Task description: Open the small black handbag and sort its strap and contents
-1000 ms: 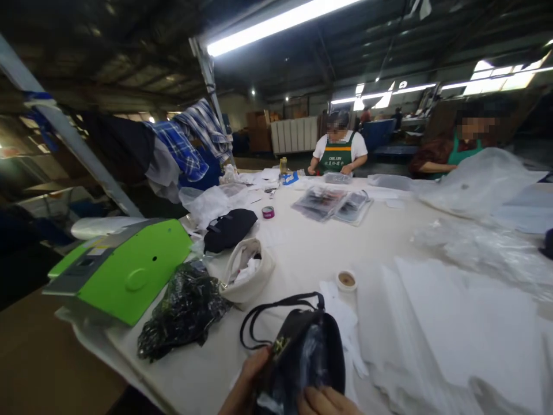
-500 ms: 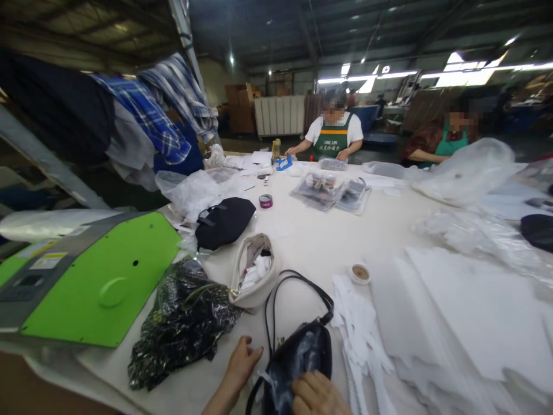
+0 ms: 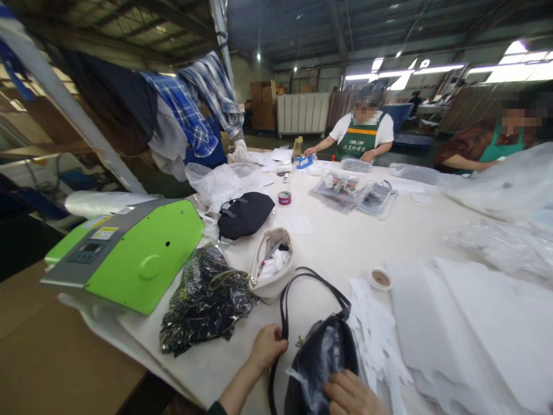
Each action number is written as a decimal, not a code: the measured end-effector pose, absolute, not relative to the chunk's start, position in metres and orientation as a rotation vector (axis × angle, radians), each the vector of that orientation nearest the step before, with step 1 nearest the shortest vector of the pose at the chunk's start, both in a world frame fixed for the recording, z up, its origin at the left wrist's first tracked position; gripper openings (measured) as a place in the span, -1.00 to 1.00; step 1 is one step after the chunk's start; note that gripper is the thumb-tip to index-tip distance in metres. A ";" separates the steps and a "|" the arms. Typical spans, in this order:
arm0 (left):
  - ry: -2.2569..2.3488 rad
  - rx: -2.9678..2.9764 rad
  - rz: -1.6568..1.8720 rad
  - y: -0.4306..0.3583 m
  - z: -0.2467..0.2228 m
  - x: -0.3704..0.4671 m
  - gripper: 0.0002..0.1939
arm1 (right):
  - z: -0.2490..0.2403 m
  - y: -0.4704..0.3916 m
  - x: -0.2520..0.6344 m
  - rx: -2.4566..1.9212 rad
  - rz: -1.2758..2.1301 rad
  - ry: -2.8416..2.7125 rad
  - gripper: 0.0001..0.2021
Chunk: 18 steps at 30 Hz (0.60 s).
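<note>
Black handbag (image 3: 322, 360) on surface (image 3: 345, 242): my left hand (image 3: 266, 347) fingers curled round its strap (image 3: 283, 305), right hand (image 3: 352, 395) fingers spread flat on its plastic wrap. Half-second ago left hand lay open beside bag, strap untouched.

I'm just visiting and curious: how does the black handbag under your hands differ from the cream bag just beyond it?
The black handbag is dark and glossy, partly wrapped in clear plastic; the cream bag is pale cloth and unwrapped. The black handbag shows a long looping strap, with the left hand at the strap and the right hand on the bag; the cream bag lies untouched, its mouth gaping over white stuffing. Both rest on the white table.
</note>
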State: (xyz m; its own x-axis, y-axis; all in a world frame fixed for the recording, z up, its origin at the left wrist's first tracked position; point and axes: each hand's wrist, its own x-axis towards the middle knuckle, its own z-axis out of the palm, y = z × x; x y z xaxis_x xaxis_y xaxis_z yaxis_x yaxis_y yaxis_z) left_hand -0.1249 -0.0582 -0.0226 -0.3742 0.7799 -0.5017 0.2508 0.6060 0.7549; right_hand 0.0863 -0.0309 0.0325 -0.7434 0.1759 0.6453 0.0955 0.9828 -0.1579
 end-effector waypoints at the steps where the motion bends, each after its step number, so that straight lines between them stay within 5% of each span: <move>1: 1.858 0.822 0.792 -0.059 -0.012 -0.125 -0.87 | 0.031 -0.030 0.089 -0.187 0.147 -2.413 -0.53; 6: 1.360 0.652 1.231 -0.059 0.065 -0.115 -0.82 | 0.043 -0.024 0.099 -0.219 0.257 -2.439 -0.49; 8: 1.072 0.495 1.399 -0.059 0.099 -0.110 -0.79 | 0.065 -0.021 0.105 -0.267 0.449 -2.458 -0.62; 12: 0.798 0.561 1.405 -0.063 0.142 -0.094 -0.67 | 0.120 -0.014 0.105 -0.742 1.200 -2.239 -0.71; 15: 0.755 0.676 1.252 -0.069 0.151 -0.080 -0.61 | 0.144 -0.008 0.080 -0.936 1.943 -1.640 -0.58; 18: 0.763 0.731 1.174 -0.077 0.149 -0.074 -0.62 | 0.159 0.008 0.051 -0.873 2.325 -0.832 -0.70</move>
